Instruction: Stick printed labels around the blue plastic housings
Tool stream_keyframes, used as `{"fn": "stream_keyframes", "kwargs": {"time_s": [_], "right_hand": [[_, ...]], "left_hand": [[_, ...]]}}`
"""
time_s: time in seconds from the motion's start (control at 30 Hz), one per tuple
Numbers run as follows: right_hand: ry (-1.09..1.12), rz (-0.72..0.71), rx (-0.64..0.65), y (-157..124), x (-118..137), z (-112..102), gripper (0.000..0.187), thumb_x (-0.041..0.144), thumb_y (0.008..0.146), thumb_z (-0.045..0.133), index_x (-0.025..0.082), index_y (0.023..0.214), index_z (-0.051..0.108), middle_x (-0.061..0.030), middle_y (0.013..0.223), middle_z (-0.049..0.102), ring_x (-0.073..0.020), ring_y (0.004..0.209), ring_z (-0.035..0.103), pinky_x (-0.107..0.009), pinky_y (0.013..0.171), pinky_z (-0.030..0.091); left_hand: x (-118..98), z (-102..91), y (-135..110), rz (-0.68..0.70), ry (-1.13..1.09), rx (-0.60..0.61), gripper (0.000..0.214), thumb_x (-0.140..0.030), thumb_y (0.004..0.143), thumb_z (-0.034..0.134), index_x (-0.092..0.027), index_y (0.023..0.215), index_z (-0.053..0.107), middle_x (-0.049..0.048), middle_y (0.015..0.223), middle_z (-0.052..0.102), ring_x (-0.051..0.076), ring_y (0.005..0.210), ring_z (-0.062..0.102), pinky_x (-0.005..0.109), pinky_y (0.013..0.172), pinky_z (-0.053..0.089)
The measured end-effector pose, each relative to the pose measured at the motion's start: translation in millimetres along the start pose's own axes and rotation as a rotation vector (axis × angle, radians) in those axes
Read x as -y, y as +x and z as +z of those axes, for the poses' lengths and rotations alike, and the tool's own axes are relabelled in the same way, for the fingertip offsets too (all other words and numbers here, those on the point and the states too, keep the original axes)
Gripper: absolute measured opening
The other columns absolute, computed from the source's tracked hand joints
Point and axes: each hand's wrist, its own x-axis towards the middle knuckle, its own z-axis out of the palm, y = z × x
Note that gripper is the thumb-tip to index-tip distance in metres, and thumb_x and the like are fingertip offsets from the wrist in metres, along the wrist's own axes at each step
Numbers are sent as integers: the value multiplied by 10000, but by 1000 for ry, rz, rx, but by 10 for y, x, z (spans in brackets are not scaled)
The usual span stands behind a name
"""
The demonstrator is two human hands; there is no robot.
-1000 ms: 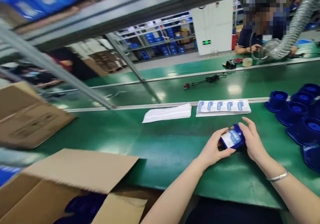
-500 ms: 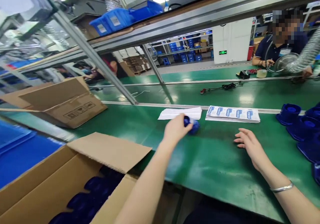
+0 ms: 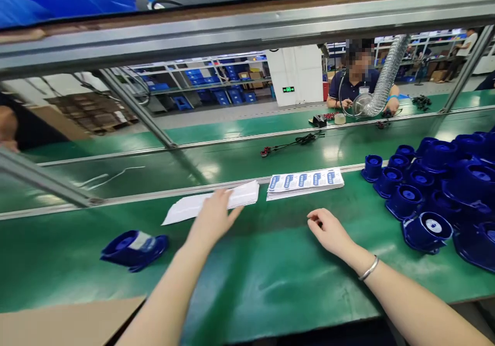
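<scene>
My left hand [image 3: 214, 214] reaches over the stack of white paper strips [image 3: 245, 194], thumb apart from the fingers and nothing seen in it. Whether it touches the paper I cannot tell. To its left, a dark blue plastic housing with a white label [image 3: 126, 245] lies on the green table. My right hand [image 3: 328, 230], with a silver bangle at the wrist, hovers below the printed label sheets [image 3: 305, 181]. Its fingers are loosely bent, the thumb a little apart, with no object visible in them.
Many dark blue housings [image 3: 406, 201] crowd the right side of the table. A cardboard flap [image 3: 73, 323] shows at the lower left. Metal posts [image 3: 135, 106] and a shelf beam [image 3: 232, 34] stand ahead. A person [image 3: 361, 85] sits across, beside a flexible duct [image 3: 390, 75].
My left hand has let go of the blue housing, now lying to its left, and is over the white strips. My right hand's fingers have curled. The view has turned right.
</scene>
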Motion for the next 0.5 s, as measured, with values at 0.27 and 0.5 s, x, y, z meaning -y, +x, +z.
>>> {"fn": "stream_keyframes", "kwargs": {"time_s": [0.27, 0.5], "right_hand": [[-175, -67, 1, 107, 71, -61, 146, 124, 919, 542, 183, 860, 662, -44, 895, 674, -175, 859, 631, -288, 817, 497], [-289, -86, 48, 228, 112, -55, 105, 193, 873, 604, 211, 798, 674, -3, 873, 714, -175, 881, 656, -231, 786, 499]], "left_hand": [[-1284, 681, 843, 410, -164, 32, 454, -301, 924, 424, -141, 1310, 602, 170, 1463, 549, 308, 1366, 501, 471, 1108, 416], [-1155, 717, 1110, 469, -213, -12, 400, -286, 880, 380, -291, 954, 772, 41, 989, 796, 308, 840, 748, 396, 717, 565]]}}
